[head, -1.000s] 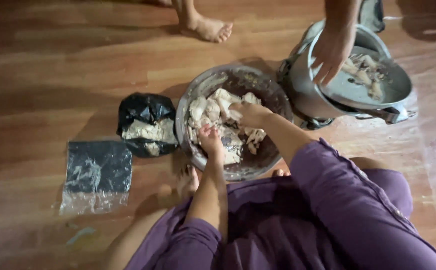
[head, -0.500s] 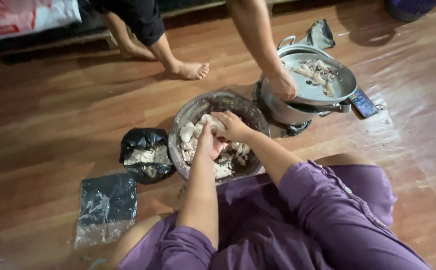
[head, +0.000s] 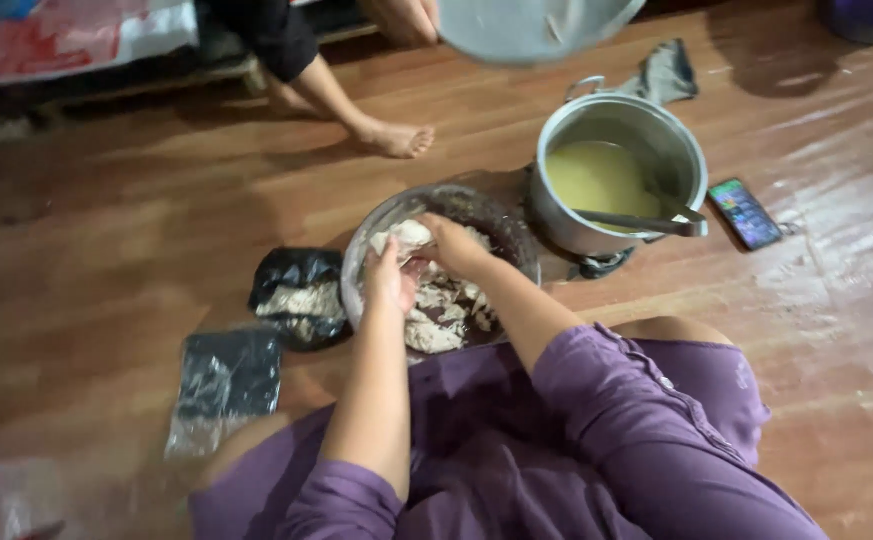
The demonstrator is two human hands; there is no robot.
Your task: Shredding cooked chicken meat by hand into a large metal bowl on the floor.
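A metal bowl [head: 496, 212] full of pale torn meat pieces [head: 441, 315] sits on the wooden floor just ahead of my purple-clad knees. Both my hands are over it. My left hand [head: 390, 279] and my right hand [head: 453, 245] together grip one pale chunk of meat [head: 403, 238] near the bowl's left rim. My forearms cover part of the bowl's contents.
A steel pot [head: 668, 132] of yellow broth with a ladle [head: 636, 221] stands on a burner at the right. Another person's bare leg [head: 371, 128] is behind, and a metal lid [head: 531, 25] is held above. A phone [head: 745, 213], black bag [head: 297, 295] and dark pouch [head: 226, 385] lie around.
The other person has lifted the lid off the pot, showing the broth. My hands stay in the bowl, closed on a meat piece. The view has tilted upward.
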